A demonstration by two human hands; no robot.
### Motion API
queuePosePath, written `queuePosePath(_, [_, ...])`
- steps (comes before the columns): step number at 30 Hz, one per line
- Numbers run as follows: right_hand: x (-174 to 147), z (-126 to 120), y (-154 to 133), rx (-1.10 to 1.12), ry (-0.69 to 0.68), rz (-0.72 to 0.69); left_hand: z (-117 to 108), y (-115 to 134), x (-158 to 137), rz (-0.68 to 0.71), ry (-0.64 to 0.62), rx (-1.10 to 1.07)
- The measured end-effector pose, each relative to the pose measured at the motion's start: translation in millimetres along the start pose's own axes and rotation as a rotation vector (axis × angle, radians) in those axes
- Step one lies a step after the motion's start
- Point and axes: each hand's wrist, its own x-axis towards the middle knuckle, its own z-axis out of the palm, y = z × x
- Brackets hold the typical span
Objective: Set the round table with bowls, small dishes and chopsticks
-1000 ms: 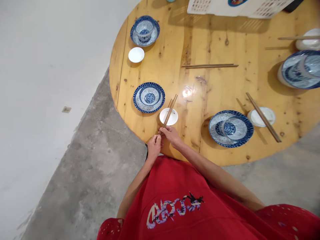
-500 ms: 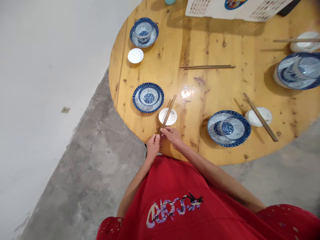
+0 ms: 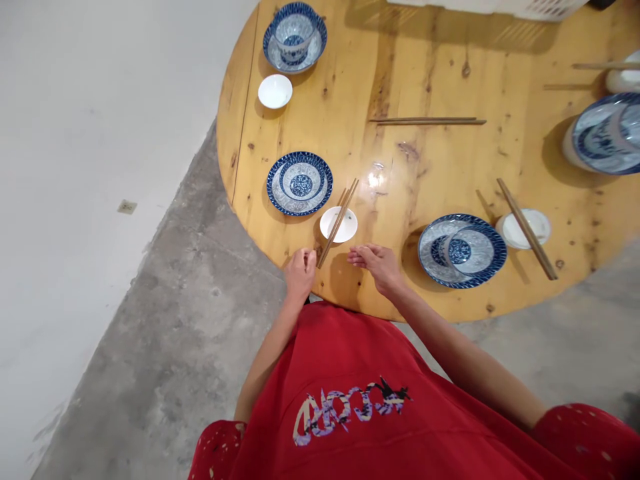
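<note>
A pair of wooden chopsticks (image 3: 338, 223) rests slantwise across a small white dish (image 3: 349, 230) near the table's front edge. Just left of their near ends is my left hand (image 3: 300, 272), its fingers loosely bent and nothing visible in them; whether it touches the chopsticks is hard to tell. My right hand (image 3: 377, 263) hovers to the right of the chopsticks, apart from them, fingers stretched out and holding nothing. Behind the dish on the left, a blue-and-white bowl (image 3: 301, 183) sits on a blue-rimmed plate (image 3: 280, 203).
Another chopstick pair (image 3: 430, 121) lies mid-table. On the right stand a blue-rimmed plate (image 3: 493, 260) with a bowl, and chopsticks (image 3: 527, 230) across a white dish (image 3: 543, 223). Farther back are a white dish (image 3: 275, 91), more stacked tableware (image 3: 295, 63) and a white basket (image 3: 500, 5).
Both hands have let go of the chopsticks, which now lie across the white dish. My right hand has moved right, my left hand slightly left. The view has shifted a little.
</note>
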Motion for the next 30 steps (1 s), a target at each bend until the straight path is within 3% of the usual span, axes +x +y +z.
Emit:
queuePosePath(5, [4, -8, -13, 0.036, 0.040, -0.074, 13, 25, 11, 0.058, -0.089, 0.294])
queuePosePath(11, [4, -7, -16, 0.036, 0.003, -0.079, 21, 39, 20, 0.027, -0.143, 0.531])
queuePosePath(30, [12, -4, -10, 0.036, -0.002, -0.042, 26, 46, 23, 0.046, -0.180, 0.602])
